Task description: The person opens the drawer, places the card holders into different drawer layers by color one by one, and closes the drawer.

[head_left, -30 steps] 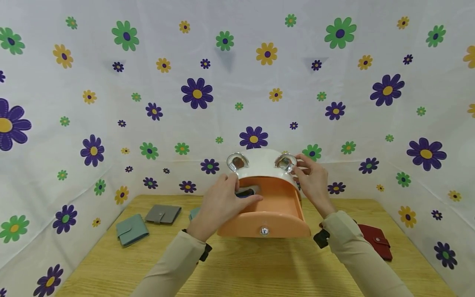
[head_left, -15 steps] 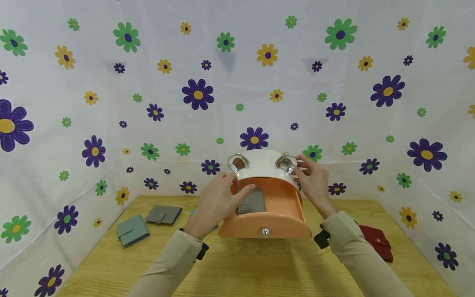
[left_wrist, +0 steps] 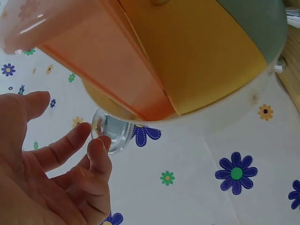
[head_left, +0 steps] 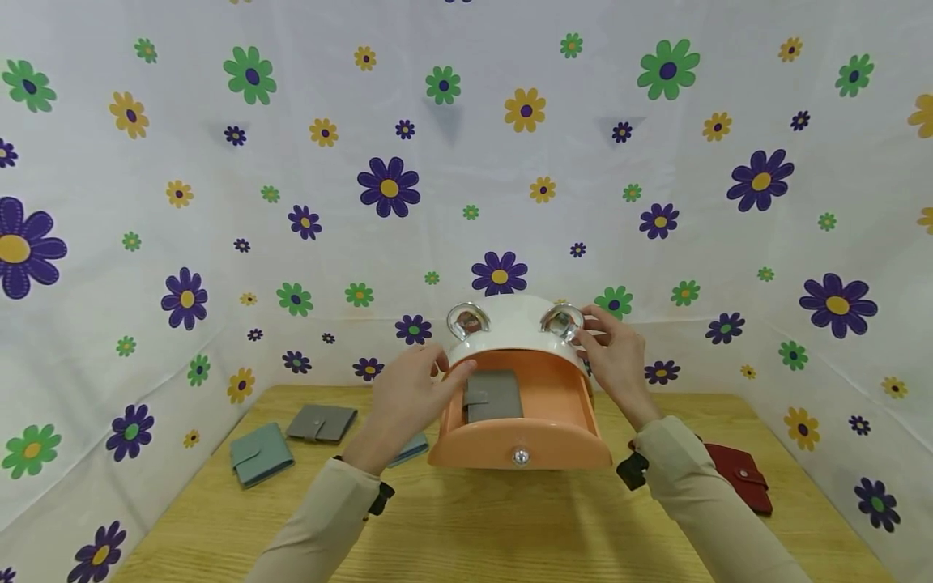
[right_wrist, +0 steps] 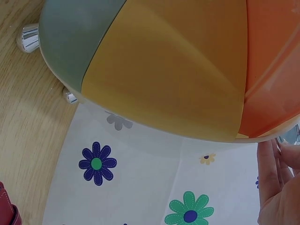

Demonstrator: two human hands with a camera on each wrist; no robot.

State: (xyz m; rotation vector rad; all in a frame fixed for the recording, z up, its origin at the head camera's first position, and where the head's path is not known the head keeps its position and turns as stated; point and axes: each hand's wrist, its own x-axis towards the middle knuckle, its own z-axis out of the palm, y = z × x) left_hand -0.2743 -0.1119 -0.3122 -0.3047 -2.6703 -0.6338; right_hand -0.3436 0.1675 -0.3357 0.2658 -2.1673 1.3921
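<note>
A white frog-like mini drawer cabinet [head_left: 516, 322] stands on the table, its orange top drawer [head_left: 477, 448] pulled out. Inside that drawer, on the left, lies a grey wallet [head_left: 497, 395]. My left hand [head_left: 404, 398] hovers beside the drawer's left side, holding nothing; in the left wrist view its fingers [left_wrist: 70, 146] are loosely bent and apart. On the other side, my right hand [head_left: 615, 355] pinches the cabinet's right silver ear [head_left: 561, 321] between thumb and fingers. The right wrist view shows only part of this hand [right_wrist: 281, 187], at the edge.
A light blue wallet [head_left: 262, 455] and a second grey wallet [head_left: 322, 423] lie at left on the wooden table [head_left: 466, 534]. Another blue wallet [head_left: 411, 448] is partly hidden behind my left hand. A red wallet [head_left: 738, 476] lies at right. Flowered cloth [head_left: 466, 146] surrounds the table.
My left hand has let go of the grey wallet in the drawer and drawn back to the left, out of the drawer. The right hand stays on the ear.
</note>
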